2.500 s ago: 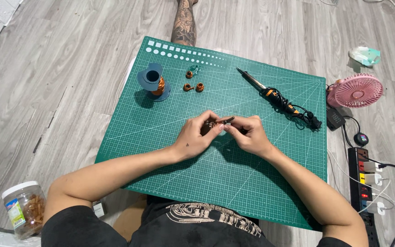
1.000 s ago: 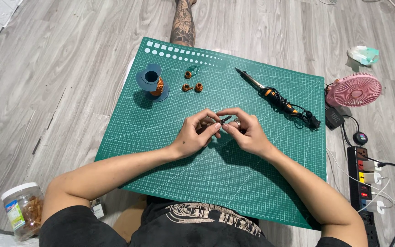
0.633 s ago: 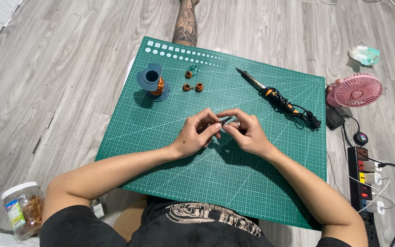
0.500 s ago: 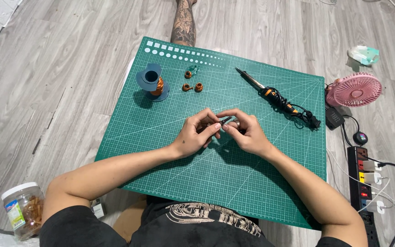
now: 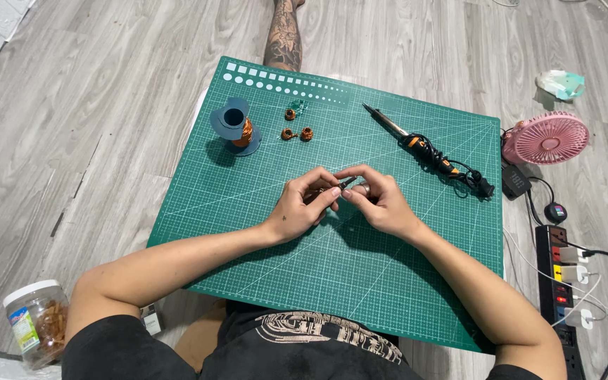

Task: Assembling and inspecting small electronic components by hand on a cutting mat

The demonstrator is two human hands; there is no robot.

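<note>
A small coil (image 5: 316,190), copper-coloured and mostly hidden by the fingers, is being pinched between the thumb and fingertips of the left hand (image 5: 302,206) over the middle of the green mat (image 5: 262,211). The right hand (image 5: 380,200) is being held just beside it, its fingers curled and its fingertips meeting those of the left hand at the coil; a thin dark wire end (image 5: 347,183) is being gripped there between the two hands. Whether the coil is touching the mat cannot be told. At the far side of the mat, three small copper coils (image 5: 297,127) are lying close together, and a blue spool (image 5: 236,127) wound with copper wire is standing upright to their left. A soldering iron (image 5: 416,141) with an orange and black handle is lying diagonally on the right part of the mat, its cord bunched at its near end. Off the mat to the right, a pink fan (image 5: 547,138) is resting on the wooden floor (image 5: 72,105), and a power strip (image 5: 563,288) with plugs in it is lying nearer. At the lower left a plastic jar (image 5: 35,324) is standing on the floor.
</note>
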